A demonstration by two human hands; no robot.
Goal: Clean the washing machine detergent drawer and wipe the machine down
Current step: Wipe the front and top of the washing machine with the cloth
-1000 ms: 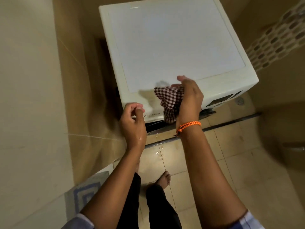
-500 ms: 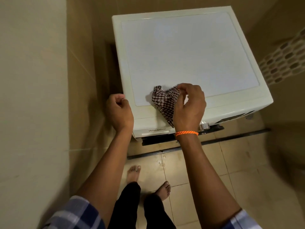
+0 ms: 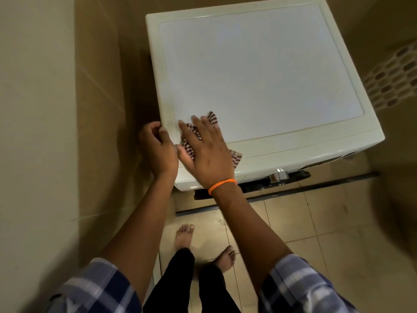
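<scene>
I am pressing the soft red-and-white checked cotton cloth (image 3: 191, 141) flat under my right hand (image 3: 206, 152), fingers spread, on the white metal washing machine (image 3: 259, 71) top's near-left corner. My left hand (image 3: 158, 150) is hanging loosely curled, holding nothing. Limp fabric likely bunches; palm pressure suits it.

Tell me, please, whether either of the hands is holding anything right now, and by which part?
Neither grips anything. The right hand presses flat on the middle of the checked cloth on the washing machine; the left hand is empty.

A brown-and-white checked cloth (image 3: 190, 141) lies on the cream-white washing machine (image 3: 259, 71); the wristband (image 3: 222, 185) is orange.
</scene>
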